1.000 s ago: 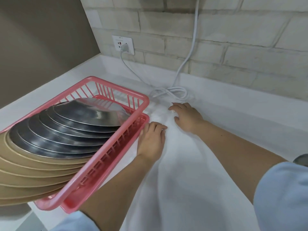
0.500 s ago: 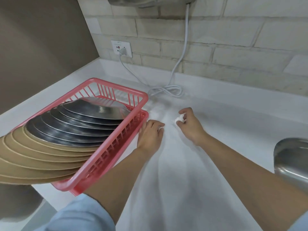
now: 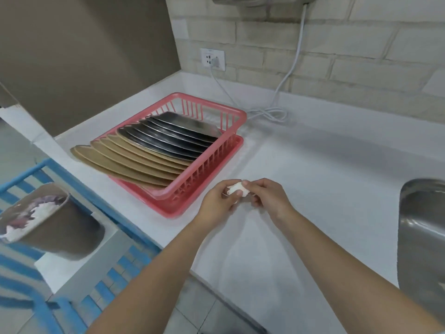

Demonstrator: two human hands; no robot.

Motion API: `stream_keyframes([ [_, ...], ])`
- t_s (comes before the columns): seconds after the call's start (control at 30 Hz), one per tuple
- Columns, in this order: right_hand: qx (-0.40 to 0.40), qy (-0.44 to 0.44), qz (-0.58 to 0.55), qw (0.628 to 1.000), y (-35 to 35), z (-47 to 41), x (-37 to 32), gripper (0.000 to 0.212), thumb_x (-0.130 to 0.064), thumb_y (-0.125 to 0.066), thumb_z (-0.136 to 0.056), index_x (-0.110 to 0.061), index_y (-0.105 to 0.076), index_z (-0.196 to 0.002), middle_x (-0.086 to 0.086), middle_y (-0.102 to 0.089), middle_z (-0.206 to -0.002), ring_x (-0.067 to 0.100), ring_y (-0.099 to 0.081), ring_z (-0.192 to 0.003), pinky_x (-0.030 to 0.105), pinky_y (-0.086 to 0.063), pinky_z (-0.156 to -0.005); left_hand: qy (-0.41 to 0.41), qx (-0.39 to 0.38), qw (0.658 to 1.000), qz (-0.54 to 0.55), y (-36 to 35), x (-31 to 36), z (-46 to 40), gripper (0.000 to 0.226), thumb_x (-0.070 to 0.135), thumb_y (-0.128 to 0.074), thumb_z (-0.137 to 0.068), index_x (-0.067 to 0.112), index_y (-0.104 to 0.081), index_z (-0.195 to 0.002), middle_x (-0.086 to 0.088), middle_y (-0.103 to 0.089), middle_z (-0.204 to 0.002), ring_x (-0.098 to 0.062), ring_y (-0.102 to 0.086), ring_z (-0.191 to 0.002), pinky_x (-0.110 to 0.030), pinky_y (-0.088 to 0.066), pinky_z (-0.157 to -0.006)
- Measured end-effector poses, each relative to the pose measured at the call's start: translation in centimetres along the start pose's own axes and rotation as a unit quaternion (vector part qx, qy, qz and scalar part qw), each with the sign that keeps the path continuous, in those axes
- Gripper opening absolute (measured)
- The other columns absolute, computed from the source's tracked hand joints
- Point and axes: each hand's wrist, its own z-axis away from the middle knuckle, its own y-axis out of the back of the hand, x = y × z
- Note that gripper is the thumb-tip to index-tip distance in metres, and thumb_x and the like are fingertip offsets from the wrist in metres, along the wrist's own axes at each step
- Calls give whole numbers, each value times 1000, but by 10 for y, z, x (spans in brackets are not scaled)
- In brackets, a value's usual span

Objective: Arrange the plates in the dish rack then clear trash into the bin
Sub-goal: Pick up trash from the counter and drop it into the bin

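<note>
Head view: both hands meet over the white counter (image 3: 313,179) near the middle of the frame. The left hand (image 3: 216,204) and the right hand (image 3: 269,198) each pinch the same small white scrap of trash (image 3: 237,190) between thumb and fingertips, held just above the counter.

At about 10 o'clock from the hands sits the pink dish rack (image 3: 212,165), close beside them. Its plates (image 3: 154,150) stand tilted in a row: dark metal ones toward the wall, tan ones toward the near end, the last overhanging the rim.

At 8 o'clock, below the counter edge, the bin (image 3: 50,227) holds crumpled white and purplish scraps, beside a blue frame (image 3: 101,198).

At 3 o'clock, a steel sink (image 3: 421,237) cuts into the counter. At 12 o'clock, a white cable (image 3: 267,114) lies coiled by the wall, beneath a socket (image 3: 213,59).
</note>
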Motion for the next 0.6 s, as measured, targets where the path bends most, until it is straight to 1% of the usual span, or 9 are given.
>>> stream_keyframes([
  [0.07,-3,4,2,1000,-10,10,1,25,-30,-78,-80,-8,-67,-83,1,-60,-64,17,-49,-56,26,-46,-57,-13,0,1000,-24,14,-2,16,23,21,-62,-96,17,-66,-119,5,-64,-78,-9,-52,-56,-20,-46,-55],
  [0.13,-31,5,12,999,-26,24,-1,27,-32,-79,-78,-7,-70,-82,3,-63,-67,18,-52,-59,31,-50,-63,-12,9,999,-43,34,-8,35,20,25,-59,-98,19,-66,-116,3,-63,-75,-10,-53,-58,-23,-47,-58],
  [0.23,-86,2,11,996,-50,48,-1,23,-28,-77,-80,-6,-74,-86,6,-69,-73,16,-56,-63,34,-53,-69,31,37,999,-15,57,-17,62,18,29,-51,-102,18,-63,-108,3,-59,-77,-8,-52,-61,-23,-47,-62],
  [0.37,-170,8,34,985,-103,83,11,17,-18,-69,-88,-10,-75,-101,9,-74,-89,9,-56,-61,22,-51,-61,106,90,989,57,96,-30,99,25,30,-36,-106,11,-54,-108,-1,-55,-81,-11,-48,-66,-23,-40,-64],
  [0.4,-181,12,44,983,-121,90,14,17,-17,-69,-88,-11,-74,-103,8,-74,-88,9,-56,-61,21,-50,-59,118,98,986,68,107,-32,107,28,31,-34,-106,13,-54,-104,0,-55,-80,-11,-47,-66,-24,-39,-65],
  [0.47,-188,20,59,980,-160,103,21,17,-17,-71,-87,-10,-74,-102,5,-71,-85,12,-55,-62,22,-48,-58,136,115,979,95,135,-34,126,38,38,-32,-106,17,-54,-83,3,-51,-68,-10,-44,-60,-25,-36,-63],
  [0.5,-188,28,66,980,-178,108,23,17,-18,-72,-86,-10,-73,-101,5,-69,-85,13,-55,-64,22,-47,-58,136,120,977,108,148,-33,135,43,42,-32,-105,19,-50,-73,5,-47,-61,-9,-42,-56,-25,-35,-60],
  [0.53,-190,37,75,978,-198,114,25,18,-18,-73,-85,-8,-73,-99,6,-67,-85,14,-54,-66,22,-46,-57,135,124,976,114,163,-35,143,45,46,-34,-103,20,-47,-69,6,-44,-58,-8,-40,-53,-24,-34,-57],
  [0.6,-192,54,86,976,-236,125,26,19,-17,-73,-84,-4,-70,-98,7,-64,-84,12,-55,-63,18,-45,-54,125,135,977,111,194,-40,157,40,47,-41,-101,22,-50,-71,8,-46,-60,-7,-42,-55,-24,-34,-55],
])
